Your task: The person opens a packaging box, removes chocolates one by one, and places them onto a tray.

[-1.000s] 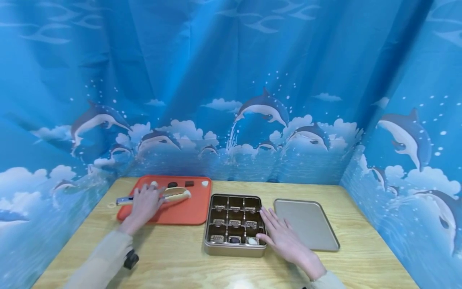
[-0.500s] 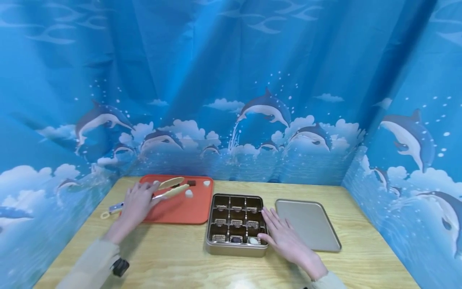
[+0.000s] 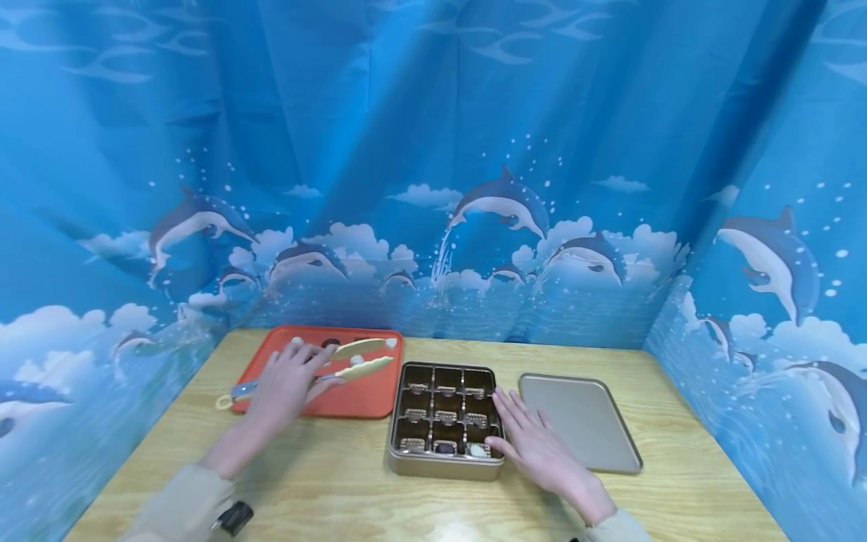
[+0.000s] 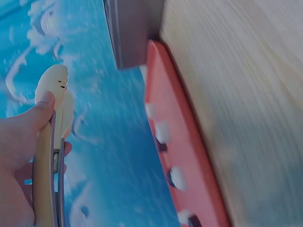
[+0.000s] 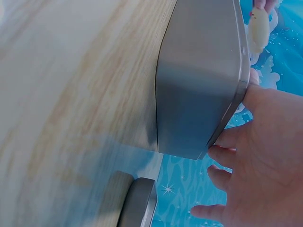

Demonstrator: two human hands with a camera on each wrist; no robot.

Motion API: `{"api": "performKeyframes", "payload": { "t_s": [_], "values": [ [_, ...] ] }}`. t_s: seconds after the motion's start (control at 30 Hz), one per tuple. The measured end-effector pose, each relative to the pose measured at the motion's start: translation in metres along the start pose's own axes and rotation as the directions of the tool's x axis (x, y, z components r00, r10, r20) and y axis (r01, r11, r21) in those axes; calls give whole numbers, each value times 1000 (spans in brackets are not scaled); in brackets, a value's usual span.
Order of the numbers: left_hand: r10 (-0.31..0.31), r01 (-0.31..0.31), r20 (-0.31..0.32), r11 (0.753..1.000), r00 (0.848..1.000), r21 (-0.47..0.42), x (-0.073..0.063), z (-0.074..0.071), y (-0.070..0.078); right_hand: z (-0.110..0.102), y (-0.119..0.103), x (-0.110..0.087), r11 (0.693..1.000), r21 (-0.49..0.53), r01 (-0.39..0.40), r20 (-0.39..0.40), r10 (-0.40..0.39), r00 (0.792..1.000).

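My left hand (image 3: 287, 380) grips a pair of tongs (image 3: 366, 367) with cream-coloured tips, held over the orange-red tray (image 3: 369, 403). In the head view the tips stand apart. A white piece (image 3: 357, 360) shows between them from above, seemingly on the tray. Several white and dark chocolate-like pieces lie there, among them a dark round one (image 3: 330, 343). My right hand (image 3: 538, 455), fingers straight, touches the right rim of the divided metal tin (image 3: 447, 468). In its front row sit a dark piece (image 3: 445, 448) and a white piece (image 3: 477, 450); the right wrist view shows the tin's side.
A flat metal lid (image 3: 582, 421) lies on the wooden table (image 3: 352, 489), right of the tin. Behind the table hangs a blue dolphin-printed curtain (image 3: 433, 188). The tray's right edge is close to the tin's left side.
The tongs first drew back left and lifted, then my left hand carried them right across the tray, their tips now near its right side. My right hand stays at the tin's rim.
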State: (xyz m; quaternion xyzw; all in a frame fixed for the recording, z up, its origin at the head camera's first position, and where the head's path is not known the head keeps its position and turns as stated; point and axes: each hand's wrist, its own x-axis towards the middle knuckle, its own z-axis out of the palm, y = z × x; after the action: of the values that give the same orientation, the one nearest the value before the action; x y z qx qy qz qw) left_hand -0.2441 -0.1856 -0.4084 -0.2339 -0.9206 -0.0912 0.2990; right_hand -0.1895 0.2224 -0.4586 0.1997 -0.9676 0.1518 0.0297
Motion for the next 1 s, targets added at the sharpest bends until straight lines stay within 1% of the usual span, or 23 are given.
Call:
{"api": "performKeyframes", "payload": {
  "t_s": [0.13,0.23,0.3,0.37,0.43,0.53,0.6,0.67,0.77,0.87,1.0],
  "values": [
    [66,-66,-1,998,998,15,9,-3,19,0,1,0,1000,0,-4,3,4,1000],
    [130,-130,-17,991,991,27,15,-3,31,1,1,0,1000,2,-4,5,4,1000],
    [173,-173,-17,984,985,33,20,-5,39,1,0,0,1000,5,-6,8,5,1000],
    [226,-225,-19,973,974,45,25,-6,46,0,0,1,1000,5,-9,10,9,1000],
    [272,-272,-1,961,962,47,30,-6,52,0,0,0,1000,5,-12,8,12,1000],
    [352,-353,21,934,936,54,37,-5,59,0,0,1,1000,6,-14,6,14,1000],
    [403,-404,30,913,915,58,40,-2,63,0,1,1,1000,3,-12,4,12,1000],
    [450,-452,38,888,892,84,43,2,67,1,1,1,1000,0,-14,5,14,1000],
    [517,-519,52,844,854,134,47,6,74,1,2,1,1000,-3,-10,4,10,1000],
    [568,-575,95,799,818,176,51,7,82,2,3,2,1000,-5,-7,7,7,1000],
    [605,-634,190,743,773,213,56,6,94,1,3,2,1000,-9,-4,7,4,1000]
  ]
}}
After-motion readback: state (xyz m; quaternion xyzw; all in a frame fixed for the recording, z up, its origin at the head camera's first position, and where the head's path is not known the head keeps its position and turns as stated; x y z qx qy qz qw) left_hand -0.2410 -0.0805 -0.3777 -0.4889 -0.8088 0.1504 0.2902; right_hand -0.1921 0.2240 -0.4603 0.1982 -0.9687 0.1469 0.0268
